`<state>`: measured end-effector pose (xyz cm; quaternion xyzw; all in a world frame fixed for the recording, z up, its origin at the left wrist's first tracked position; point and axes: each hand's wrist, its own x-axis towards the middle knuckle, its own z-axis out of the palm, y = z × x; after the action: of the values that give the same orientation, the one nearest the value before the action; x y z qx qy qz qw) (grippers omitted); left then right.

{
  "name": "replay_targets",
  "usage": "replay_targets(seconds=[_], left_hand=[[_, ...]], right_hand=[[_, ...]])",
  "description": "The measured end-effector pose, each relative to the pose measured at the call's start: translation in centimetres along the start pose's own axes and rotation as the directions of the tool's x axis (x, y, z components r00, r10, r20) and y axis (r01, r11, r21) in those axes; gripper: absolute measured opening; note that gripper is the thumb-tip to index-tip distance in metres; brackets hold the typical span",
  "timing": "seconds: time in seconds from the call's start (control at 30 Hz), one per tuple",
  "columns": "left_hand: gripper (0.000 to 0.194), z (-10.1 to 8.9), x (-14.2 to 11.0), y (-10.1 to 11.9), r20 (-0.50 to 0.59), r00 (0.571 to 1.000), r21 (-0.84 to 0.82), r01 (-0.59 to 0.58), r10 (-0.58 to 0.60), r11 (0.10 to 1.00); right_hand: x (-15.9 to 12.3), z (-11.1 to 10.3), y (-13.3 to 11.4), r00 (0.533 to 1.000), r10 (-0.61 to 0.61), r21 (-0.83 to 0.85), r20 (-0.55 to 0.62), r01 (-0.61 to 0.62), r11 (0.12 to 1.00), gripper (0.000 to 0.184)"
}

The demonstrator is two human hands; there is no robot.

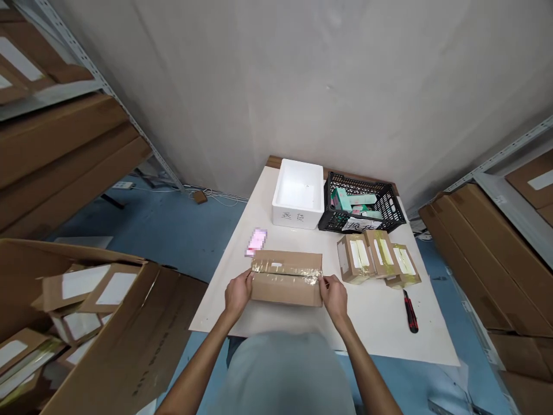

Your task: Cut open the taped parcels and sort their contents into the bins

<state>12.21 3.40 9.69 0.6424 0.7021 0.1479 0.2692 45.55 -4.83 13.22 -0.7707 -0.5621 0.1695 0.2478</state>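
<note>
A long cardboard box (287, 291) lies on the white table in front of me, with shiny tape along its middle seam and a dark narrow gap showing there. My left hand (238, 293) grips its left end, thumb and fingers closed at the edge. At the right end, my right hand (334, 295) pinches the edge beside the tape. Just behind the box's left corner lies a pink, blurred-out item (256, 241). A red and black utility knife (411, 313) rests on the table, well right of my right hand.
A white foam bin (298, 217) and a black crate (332, 218) with green boxes stand at the back of the table (367, 328). Several small taped cartons (382, 253) sit in front of the crate. A large carton (125, 340) of parcels stands left; loaded shelves flank both sides.
</note>
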Motion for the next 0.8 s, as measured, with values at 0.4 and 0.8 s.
replay_targets(seconds=[0.4,0.8], left_hand=[[0.032,-2.8,3.8,-6.9,-0.045,0.970,-0.382,0.206,-0.241,0.901],[0.042,-0.1,3.2,-4.6,0.016,0.993,-0.424,0.115,-0.119,0.898]], right_hand=[[0.8,0.7,-17.8,0.921,-0.214,-0.217,0.324,0.293,0.931,0.056],[0.9,-2.3,-8.0,0.954,0.057,-0.231,0.293,0.012,0.973,0.032]])
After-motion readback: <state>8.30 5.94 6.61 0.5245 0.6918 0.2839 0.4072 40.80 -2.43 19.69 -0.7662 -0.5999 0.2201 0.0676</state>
